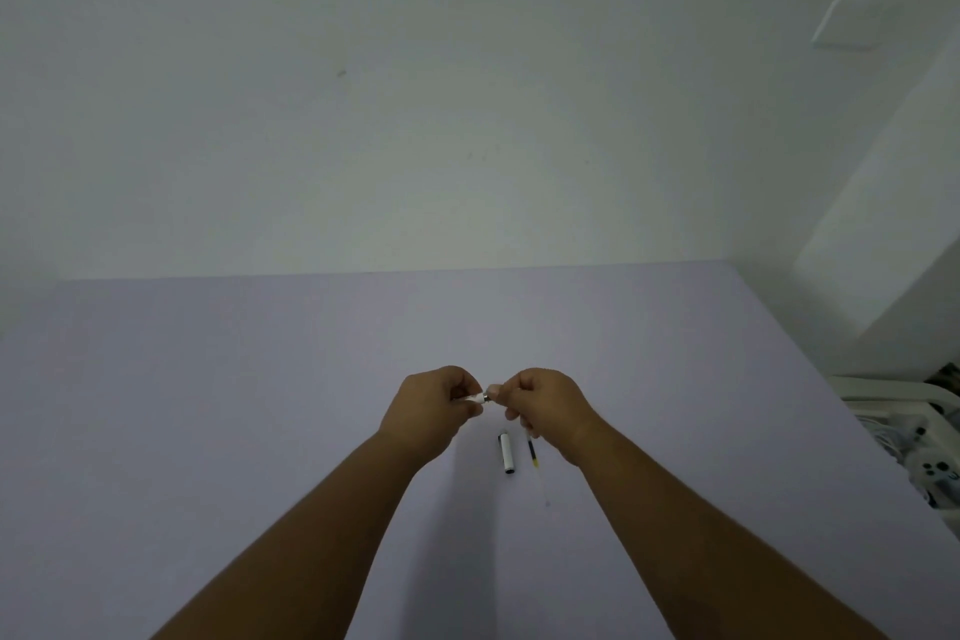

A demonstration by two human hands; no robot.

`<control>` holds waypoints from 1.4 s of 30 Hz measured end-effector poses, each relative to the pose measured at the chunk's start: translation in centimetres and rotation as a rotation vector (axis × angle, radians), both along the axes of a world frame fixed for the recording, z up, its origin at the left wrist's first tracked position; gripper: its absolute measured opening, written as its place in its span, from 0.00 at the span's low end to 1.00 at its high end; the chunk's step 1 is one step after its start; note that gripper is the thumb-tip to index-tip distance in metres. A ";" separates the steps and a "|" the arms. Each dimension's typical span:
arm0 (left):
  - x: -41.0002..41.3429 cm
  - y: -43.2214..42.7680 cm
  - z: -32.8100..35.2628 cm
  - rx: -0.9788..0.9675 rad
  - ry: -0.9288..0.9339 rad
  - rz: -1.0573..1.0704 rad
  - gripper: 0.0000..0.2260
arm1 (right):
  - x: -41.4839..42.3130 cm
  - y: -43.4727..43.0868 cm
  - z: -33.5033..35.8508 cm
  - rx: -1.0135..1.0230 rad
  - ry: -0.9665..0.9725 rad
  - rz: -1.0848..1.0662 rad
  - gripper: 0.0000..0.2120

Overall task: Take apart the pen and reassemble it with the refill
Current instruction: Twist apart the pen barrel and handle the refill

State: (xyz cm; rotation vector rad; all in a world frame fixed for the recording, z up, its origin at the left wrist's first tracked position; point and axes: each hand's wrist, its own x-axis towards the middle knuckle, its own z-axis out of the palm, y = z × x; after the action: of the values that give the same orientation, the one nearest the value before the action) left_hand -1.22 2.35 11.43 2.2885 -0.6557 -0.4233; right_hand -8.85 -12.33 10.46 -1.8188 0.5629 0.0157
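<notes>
1. Your left hand (435, 410) pinches the pen barrel (474, 398) above the table (208, 405).
2. Your right hand (545, 408) pinches its tip end, so you look to be twisting the two apart or together.
3. The cap (507, 452) and refill (533, 455) lie just below your hands.
4. Next, grip the small tip firmly.

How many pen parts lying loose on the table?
2: the cap just below the hands, and the thin refill beside it on its right, upper end hidden behind the right hand.
</notes>
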 end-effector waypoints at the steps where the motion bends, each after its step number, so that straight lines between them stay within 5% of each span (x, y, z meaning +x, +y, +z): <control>1: 0.0 0.0 -0.1 -0.004 0.004 0.000 0.05 | 0.0 0.0 0.0 -0.008 0.019 -0.002 0.10; 6: 0.2 0.2 -0.1 -0.015 0.020 0.000 0.04 | 0.0 -0.2 -0.1 0.049 -0.062 0.001 0.04; 10: 0.1 0.1 -0.2 -0.015 0.017 -0.004 0.04 | 0.1 -0.1 0.0 -0.021 0.042 -0.013 0.18; 15: 0.1 0.0 -0.2 -0.004 0.014 -0.003 0.04 | -0.1 -0.4 -0.3 0.043 -0.045 0.005 0.05; 19: -0.1 -0.1 -0.2 -0.004 0.015 -0.009 0.05 | 0.0 -0.2 -0.3 -0.021 0.034 0.013 0.15; 23: -0.1 -0.1 -0.2 -0.006 0.015 -0.014 0.05 | -0.3 -0.2 -0.5 0.064 -0.046 0.038 0.04; 28: -0.3 -0.1 -0.2 -0.009 0.000 -0.027 0.05 | -0.4 0.0 -0.2 0.032 0.055 0.034 0.16; 33: -0.5 -0.1 -0.2 -0.018 0.002 -0.026 0.05 | -0.7 -0.2 -0.4 0.072 -0.044 0.016 0.07; 37: -0.7 0.0 -0.3 -0.016 -0.001 -0.022 0.05 | -0.7 -0.1 -0.3 0.021 0.040 0.020 0.12; 42: -0.8 -0.1 -0.2 -0.023 0.004 -0.026 0.05 | -0.8 -0.1 -0.5 0.071 -0.027 0.012 0.07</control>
State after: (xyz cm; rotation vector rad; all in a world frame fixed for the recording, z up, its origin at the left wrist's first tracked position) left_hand -2.02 2.20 11.22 2.2596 -0.6859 -0.4301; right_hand -9.67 -12.42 9.92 -1.7507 0.5258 0.0196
